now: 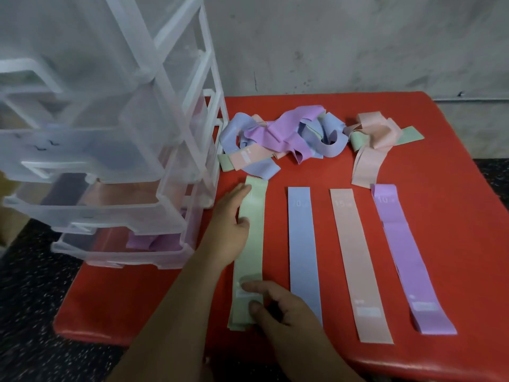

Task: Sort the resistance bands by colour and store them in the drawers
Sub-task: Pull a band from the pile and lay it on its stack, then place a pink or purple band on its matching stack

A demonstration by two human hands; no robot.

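Observation:
Four flat stacks of bands lie side by side on the red table: green, blue, pink and purple. My left hand rests on the left edge of the green stack's upper half, fingers along it. My right hand touches the green stack's lower end with finger and thumb. A tangled pile of blue, purple, pink and green bands lies behind, with a smaller pink and green heap to its right.
A clear plastic drawer tower stands on the table's left part, several drawers pulled out. The lowest drawer holds purple bands; the one above shows pink and dark bands. A grey wall is behind, dark speckled floor to the left.

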